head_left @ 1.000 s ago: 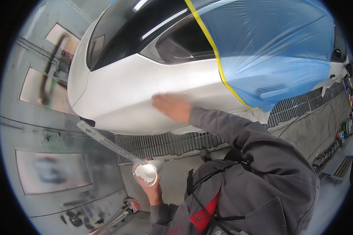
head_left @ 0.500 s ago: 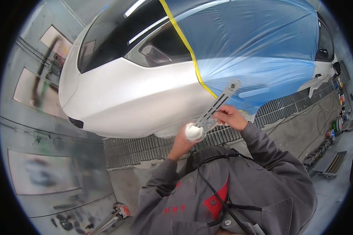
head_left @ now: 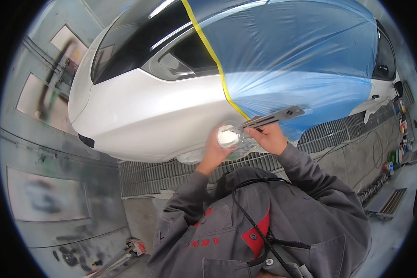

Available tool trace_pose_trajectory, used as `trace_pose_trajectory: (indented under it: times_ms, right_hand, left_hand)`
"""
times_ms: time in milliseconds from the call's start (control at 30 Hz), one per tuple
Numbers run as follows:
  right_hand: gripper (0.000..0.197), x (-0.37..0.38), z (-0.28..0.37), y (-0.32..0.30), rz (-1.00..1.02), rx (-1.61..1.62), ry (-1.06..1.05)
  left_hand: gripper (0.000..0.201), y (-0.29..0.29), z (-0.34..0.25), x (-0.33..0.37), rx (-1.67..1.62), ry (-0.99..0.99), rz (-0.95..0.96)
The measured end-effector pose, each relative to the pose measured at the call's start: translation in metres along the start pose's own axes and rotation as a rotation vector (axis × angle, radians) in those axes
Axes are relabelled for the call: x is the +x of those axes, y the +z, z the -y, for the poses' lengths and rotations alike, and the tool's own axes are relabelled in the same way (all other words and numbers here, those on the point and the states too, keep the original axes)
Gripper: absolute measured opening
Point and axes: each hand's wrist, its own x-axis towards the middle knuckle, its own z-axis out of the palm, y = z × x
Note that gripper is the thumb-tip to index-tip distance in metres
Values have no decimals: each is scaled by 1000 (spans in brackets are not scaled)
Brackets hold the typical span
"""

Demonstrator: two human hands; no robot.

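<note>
My left hand [head_left: 213, 152] is wrapped round a clear plastic cup [head_left: 227, 137] with white liquid, likely paint, in it. A long grey mixing stick [head_left: 280, 116] with dark slots is gripped in the closed fingers of my right hand [head_left: 270, 138]. Its lower end is at the cup's rim, and the rest slants up to the right at a shallow angle. Whether the tip touches the liquid cannot be made out. Both hands are in front of my chest, close to the lower side of a white car [head_left: 167, 109].
Blue masking film [head_left: 301, 55], edged with yellow tape [head_left: 208, 46], covers the car's middle. A metal floor grating [head_left: 148, 178] runs below the car. Cans and bottles [head_left: 396, 155] stand along the right wall. Grey panels with windows [head_left: 48, 194] rise at the left.
The mixing stick has tipped from steep to nearly level, its top end swinging down to the right. Both hands and the cup sit slightly higher in the view.
</note>
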Motion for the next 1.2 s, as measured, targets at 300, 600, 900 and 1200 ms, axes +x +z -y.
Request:
trace_pose_trajectory:
  times_ms: [300,600,900,1200]
  right_hand:
    - [26,26,-28,27,-252,263,172]
    - [24,52,-54,11,-374,698,363]
    - [31,54,-78,-22,-272,988,439]
    - [33,58,-104,-15,-239,1243,486]
  left_hand:
    - [82,3,-21,20,157,-55,-152]
    - [79,18,4,39,184,-35,-306]
    - [79,1,35,58,-274,-203,-109]
    - [78,-4,40,60,-303,-267,-67]
